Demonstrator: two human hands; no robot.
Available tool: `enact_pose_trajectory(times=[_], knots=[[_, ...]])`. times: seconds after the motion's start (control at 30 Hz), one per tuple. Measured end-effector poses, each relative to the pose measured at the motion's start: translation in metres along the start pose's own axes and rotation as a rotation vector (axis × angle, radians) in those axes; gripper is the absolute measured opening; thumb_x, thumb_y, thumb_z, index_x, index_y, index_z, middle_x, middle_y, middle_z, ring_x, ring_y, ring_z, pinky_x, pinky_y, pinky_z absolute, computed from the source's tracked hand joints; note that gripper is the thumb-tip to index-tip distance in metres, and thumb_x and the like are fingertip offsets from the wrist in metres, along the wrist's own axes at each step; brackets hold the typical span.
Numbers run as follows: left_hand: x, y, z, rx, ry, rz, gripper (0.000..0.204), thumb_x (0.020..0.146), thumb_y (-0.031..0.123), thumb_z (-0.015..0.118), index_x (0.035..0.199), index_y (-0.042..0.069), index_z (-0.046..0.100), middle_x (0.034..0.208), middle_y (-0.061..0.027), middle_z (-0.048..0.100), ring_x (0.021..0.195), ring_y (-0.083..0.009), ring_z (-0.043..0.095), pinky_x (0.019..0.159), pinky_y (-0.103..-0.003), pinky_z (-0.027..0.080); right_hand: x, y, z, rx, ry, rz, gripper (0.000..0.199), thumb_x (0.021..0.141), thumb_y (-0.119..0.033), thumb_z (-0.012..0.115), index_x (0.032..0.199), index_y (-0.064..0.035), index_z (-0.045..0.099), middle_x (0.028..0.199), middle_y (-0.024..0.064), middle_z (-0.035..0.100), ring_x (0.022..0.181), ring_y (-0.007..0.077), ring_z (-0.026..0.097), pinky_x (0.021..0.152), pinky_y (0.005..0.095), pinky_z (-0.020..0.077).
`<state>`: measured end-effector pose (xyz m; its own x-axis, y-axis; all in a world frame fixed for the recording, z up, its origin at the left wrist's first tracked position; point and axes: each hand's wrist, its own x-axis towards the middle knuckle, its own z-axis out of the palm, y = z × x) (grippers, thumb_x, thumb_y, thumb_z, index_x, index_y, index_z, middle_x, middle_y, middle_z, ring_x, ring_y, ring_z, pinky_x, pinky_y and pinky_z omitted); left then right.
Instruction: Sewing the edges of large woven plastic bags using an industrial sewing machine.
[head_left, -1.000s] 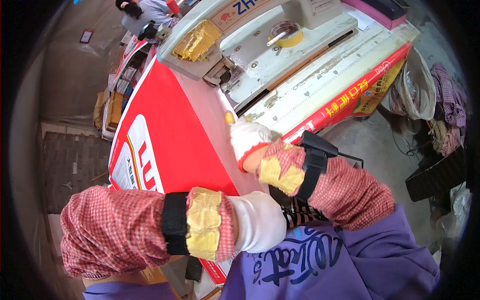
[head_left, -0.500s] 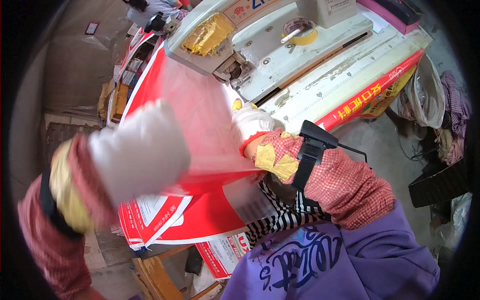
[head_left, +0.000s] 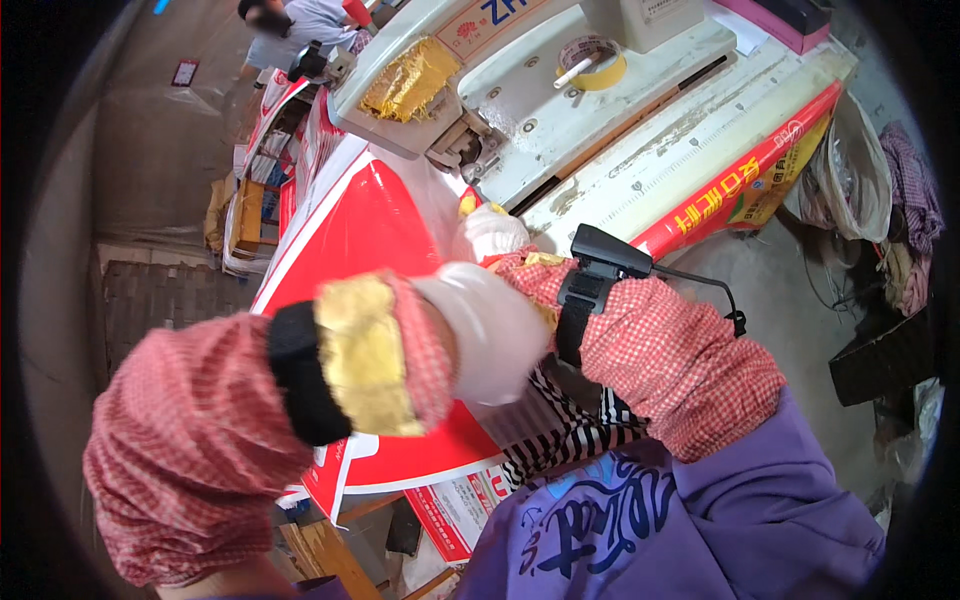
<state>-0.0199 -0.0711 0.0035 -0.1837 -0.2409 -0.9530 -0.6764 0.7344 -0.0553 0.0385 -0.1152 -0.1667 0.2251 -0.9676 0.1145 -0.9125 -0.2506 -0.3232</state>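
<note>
Above a purple garment point(head_left: 680, 510), a red-and-white sack point(head_left: 385, 220) reaches up to the head of a pale sewing machine point(head_left: 505, 55).

Nearest, the white-gloved left hand point(head_left: 490, 330) is blurred over the sack's lower part, close by the right sleeve point(head_left: 670, 350), its fingers hidden, so whether it grips or presses cannot be told. Beyond it the right hand point(head_left: 492, 232) lies at the sack's right edge, yellow-tipped fingers point(head_left: 468, 203) near the presser foot point(head_left: 458, 145), probably to keep that edge flat and in line; whether they pinch is unclear. On the machine bed point(head_left: 560, 135) a yellow tape roll point(head_left: 608, 78) props up a white stick point(head_left: 574, 72), perhaps parked there within easy reach. Farther off, a red-and-white stack point(head_left: 315, 140) stands near a co-worker point(head_left: 300, 25).
</note>
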Motion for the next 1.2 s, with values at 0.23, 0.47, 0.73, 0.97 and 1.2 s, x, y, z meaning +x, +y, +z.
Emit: enact_pose_trajectory(times=[0.23,0.47,0.73,0.97,1.2], knots=[[-0.072,0.062,0.067,0.079,-0.033,0.186,0.016,0.068,0.015,0.059,0.079,0.007,0.067,0.064,-0.0071,0.061,0.061,-0.0244,0.062,0.052,-0.037,0.049,-0.004,-0.004,0.0,0.177,-0.051,0.028,0.034,0.081,-0.021,0.05,0.104,0.0041,0.055,0.077,0.0118,0.06,0.071,0.0246,0.061,0.061,0.0389,0.0476],[-0.014,0.04,0.032,0.175,0.532,0.301,0.008,0.058,0.014,0.061,0.053,0.01,0.058,0.054,-0.0073,0.054,0.052,-0.025,0.056,0.048,-0.036,0.044,0.008,-0.034,0.003,0.027,-0.036,0.081,0.033,0.082,-0.022,0.049,0.104,0.0023,0.055,0.077,0.0111,0.06,0.07,0.0258,0.06,0.06,0.0404,0.047],[-0.054,0.046,0.039,0.184,0.342,0.113,0.023,0.066,0.012,0.058,0.079,-0.007,0.056,0.054,-0.0104,0.053,0.052,-0.026,0.056,0.043,-0.034,0.043,0.019,-0.037,-0.003,-0.114,0.051,0.174,0.025,0.08,-0.019,0.051,0.095,-0.001,0.058,0.074,0.01,0.061,0.067,0.0245,0.061,0.058,0.0387,0.0472],[-0.019,0.052,0.043,0.096,0.516,0.045,0.013,0.07,0.014,0.057,0.077,0.003,0.058,0.064,-0.0083,0.052,0.053,-0.0244,0.056,0.046,-0.036,0.045,0.032,-0.052,0.001,-0.257,0.109,0.207,0.018,0.078,-0.017,0.053,0.087,-0.0039,0.06,0.072,0.0091,0.061,0.065,0.0233,0.061,0.055,0.0372,0.0474],[-0.057,-0.049,0.004,0.021,0.368,0.006,0.017,0.07,0.021,0.061,0.085,0.013,0.058,0.062,-0.0074,0.054,0.057,-0.0233,0.058,0.05,-0.033,0.047,0.028,-0.035,0.017,-0.432,0.175,0.241,0.012,0.076,-0.014,0.054,0.079,-0.0068,0.063,0.069,0.0081,0.062,0.062,0.0221,0.061,0.053,0.0356,0.0476]])
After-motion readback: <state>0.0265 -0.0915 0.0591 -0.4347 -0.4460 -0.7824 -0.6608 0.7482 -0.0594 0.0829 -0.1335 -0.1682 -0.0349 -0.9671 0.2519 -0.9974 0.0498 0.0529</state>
